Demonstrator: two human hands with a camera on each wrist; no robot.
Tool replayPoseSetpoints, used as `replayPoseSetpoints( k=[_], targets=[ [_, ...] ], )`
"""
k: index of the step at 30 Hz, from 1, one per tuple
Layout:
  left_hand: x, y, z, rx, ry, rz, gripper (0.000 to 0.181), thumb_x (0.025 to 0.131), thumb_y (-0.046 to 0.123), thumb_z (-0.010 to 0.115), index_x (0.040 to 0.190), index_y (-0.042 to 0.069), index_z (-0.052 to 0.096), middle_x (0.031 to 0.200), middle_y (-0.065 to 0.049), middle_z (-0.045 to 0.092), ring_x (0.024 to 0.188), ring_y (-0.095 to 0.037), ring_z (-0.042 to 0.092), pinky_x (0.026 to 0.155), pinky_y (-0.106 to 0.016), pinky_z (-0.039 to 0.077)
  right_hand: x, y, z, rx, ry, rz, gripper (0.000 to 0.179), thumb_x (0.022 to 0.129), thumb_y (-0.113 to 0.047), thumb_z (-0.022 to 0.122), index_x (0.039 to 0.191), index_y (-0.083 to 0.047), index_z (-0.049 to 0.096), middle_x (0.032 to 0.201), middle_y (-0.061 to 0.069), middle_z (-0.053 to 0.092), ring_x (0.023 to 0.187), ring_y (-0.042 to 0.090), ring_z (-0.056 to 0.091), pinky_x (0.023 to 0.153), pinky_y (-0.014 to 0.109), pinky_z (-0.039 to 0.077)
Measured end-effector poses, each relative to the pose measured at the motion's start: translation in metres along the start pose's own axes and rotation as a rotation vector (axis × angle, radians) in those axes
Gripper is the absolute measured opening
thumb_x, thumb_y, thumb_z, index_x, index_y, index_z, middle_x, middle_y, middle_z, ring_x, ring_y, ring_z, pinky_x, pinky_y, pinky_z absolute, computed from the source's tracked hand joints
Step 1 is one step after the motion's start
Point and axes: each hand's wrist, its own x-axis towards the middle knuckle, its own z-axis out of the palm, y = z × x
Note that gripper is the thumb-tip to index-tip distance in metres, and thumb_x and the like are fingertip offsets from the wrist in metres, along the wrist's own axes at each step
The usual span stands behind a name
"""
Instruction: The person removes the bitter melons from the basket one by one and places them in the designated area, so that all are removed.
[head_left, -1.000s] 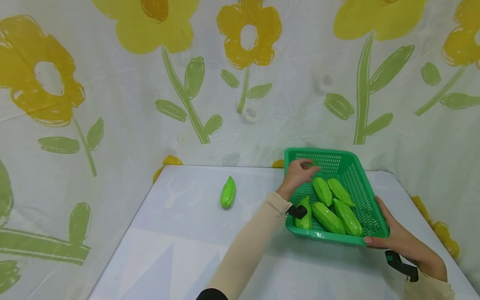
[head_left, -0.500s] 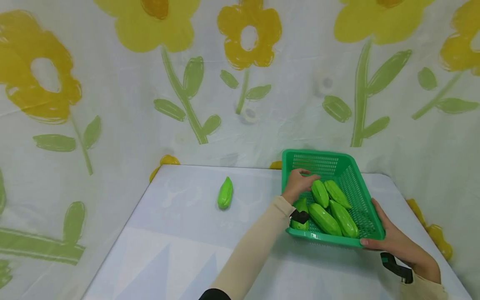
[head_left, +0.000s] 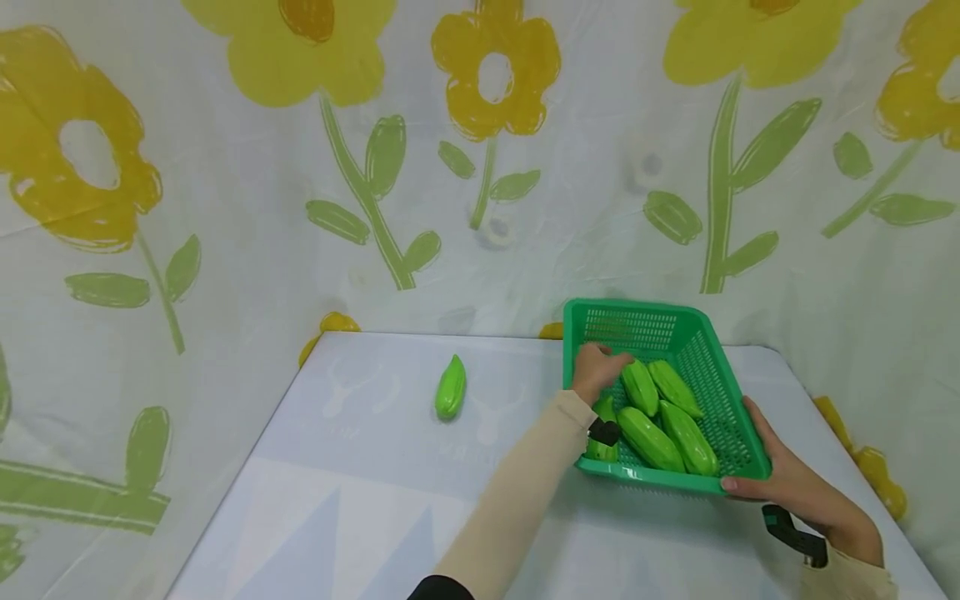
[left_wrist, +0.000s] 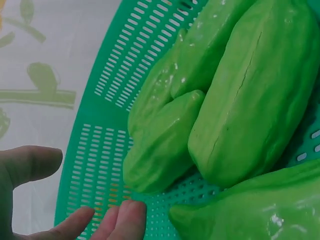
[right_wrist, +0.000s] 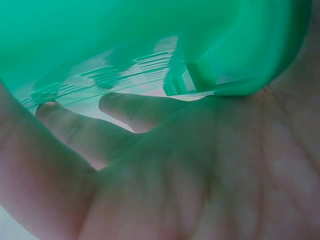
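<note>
Black band [head_left: 441,588]: one, at the near edge, round the left forearm. Beige sleeves: two; the left sleeve [head_left: 517,492] crosses the table diagonally, the right sleeve [head_left: 847,577] shows at lower right. White table [head_left: 337,450]: pale blue angular pattern. Black wrist device, right [head_left: 791,533]: below the basket's corner.

Right hand [head_left: 802,492]: grips the near right corner of the basket, thumb on the front rim, fingers along the side and underneath.

Green basket [head_left: 637,305]: plastic, slotted walls, at the table's right; whether its base lies flat cannot be told. Contents: five green ribbed vegetables [head_left: 688,437], three in the near row, two behind, leaning close together. Skin glossy, bright green, lengthwise ridges; one bears a thin dark line along a ridge, another tapers to a point. Black wrist device, left [head_left: 604,432]: covers part of the leftmost one.

Left hand [head_left: 597,371]: inside the basket's left side, blocking sight of that wall; thumb and fingers apart, nothing between them, just beside a rear vegetable.

Lone vegetable [head_left: 451,387]: on the table, well left of the basket, tip pointing away; glossy, same green.

Hanging cloth [head_left: 585,225]: behind the table, white, printed with yellow flowers, green stems and leaves.
</note>
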Motion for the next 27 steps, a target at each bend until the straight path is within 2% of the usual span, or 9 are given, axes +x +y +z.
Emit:
replayPoseSetpoints(
  k=[4,6,8,11,13,14,21,24,27],
  targets=[
    [0.003,-0.001,0.008,0.034,-0.009,-0.019,0.046,0.093,0.028,0.076,0.129,0.003,0.063,0.117,-0.013,0.067,0.085,-0.023,0.066,0.091,-0.048,0.061,-0.003,0.002,0.0,0.024,0.004,0.001,0.119,0.094,-0.021,0.07,0.158,-0.044,-0.028,0.166,0.032,-0.024,0.143,0.063,-0.005,0.103,0.089,0.014],
    [0.005,-0.001,0.011,0.033,-0.016,-0.026,0.035,0.092,0.026,0.077,0.118,0.005,0.066,0.095,-0.007,0.065,0.072,-0.018,0.059,0.079,-0.043,0.06,-0.004,0.003,-0.001,0.023,0.006,0.003,0.119,0.094,-0.022,0.069,0.158,-0.043,-0.028,0.166,0.032,-0.024,0.143,0.063,-0.004,0.103,0.089,0.014],
    [0.007,-0.001,0.013,0.041,-0.028,-0.028,0.022,0.092,0.024,0.077,0.089,0.008,0.063,0.071,0.0,0.052,0.058,-0.014,0.046,0.063,-0.036,0.053,-0.004,0.003,-0.001,0.02,0.008,0.004,0.119,0.094,-0.022,0.069,0.158,-0.043,-0.028,0.166,0.032,-0.024,0.143,0.063,-0.004,0.102,0.089,0.015],
    [0.009,-0.001,0.015,0.051,-0.042,-0.032,0.049,0.093,0.02,0.076,0.061,0.019,0.039,0.052,0.005,0.028,0.046,-0.013,0.031,0.048,-0.031,0.034,-0.003,0.003,0.0,0.014,0.005,0.009,0.118,0.094,-0.022,0.069,0.157,-0.044,-0.028,0.167,0.032,-0.023,0.143,0.064,-0.003,0.101,0.089,0.017],
    [0.01,0.0,0.015,0.069,-0.05,-0.031,0.064,0.093,0.018,0.075,0.053,0.023,0.025,0.046,0.006,0.021,0.041,-0.013,0.026,0.043,-0.029,0.03,-0.002,0.002,0.0,0.015,0.002,0.004,0.119,0.094,-0.022,0.07,0.158,-0.045,-0.028,0.167,0.032,-0.022,0.143,0.064,-0.003,0.101,0.089,0.017],
    [0.01,0.001,0.015,0.07,-0.045,-0.03,0.066,0.093,0.017,0.075,0.05,0.022,0.025,0.043,0.005,0.022,0.039,-0.013,0.026,0.041,-0.029,0.03,-0.001,0.001,0.0,0.017,-0.001,0.002,0.119,0.094,-0.022,0.07,0.158,-0.045,-0.028,0.167,0.032,-0.023,0.144,0.064,-0.004,0.101,0.089,0.017],
    [0.011,0.003,0.017,0.112,-0.058,-0.045,0.061,0.092,0.015,0.075,0.05,0.02,0.031,0.043,0.005,0.024,0.039,-0.013,0.026,0.04,-0.028,0.029,-0.001,-0.001,-0.002,0.029,0.0,-0.009,0.119,0.093,-0.021,0.07,0.158,-0.046,-0.027,0.167,0.031,-0.023,0.145,0.062,-0.006,0.102,0.088,0.016],
    [0.01,0.002,0.02,0.143,-0.075,-0.059,0.049,0.091,0.017,0.077,0.058,0.016,0.041,0.048,0.003,0.03,0.044,-0.014,0.03,0.042,-0.029,0.03,-0.002,-0.001,-0.003,0.024,-0.001,-0.001,0.119,0.093,-0.021,0.07,0.158,-0.042,-0.028,0.167,0.032,-0.022,0.144,0.063,-0.003,0.102,0.088,0.018],
    [0.006,0.001,0.022,0.169,-0.072,-0.052,0.028,0.089,0.017,0.079,0.075,0.008,0.057,0.061,-0.001,0.043,0.053,-0.015,0.039,0.049,-0.031,0.038,-0.002,0.0,-0.003,0.011,-0.002,0.009,0.12,0.094,-0.022,0.07,0.159,-0.037,-0.029,0.167,0.033,-0.021,0.142,0.064,0.001,0.1,0.087,0.02]
  ],
)
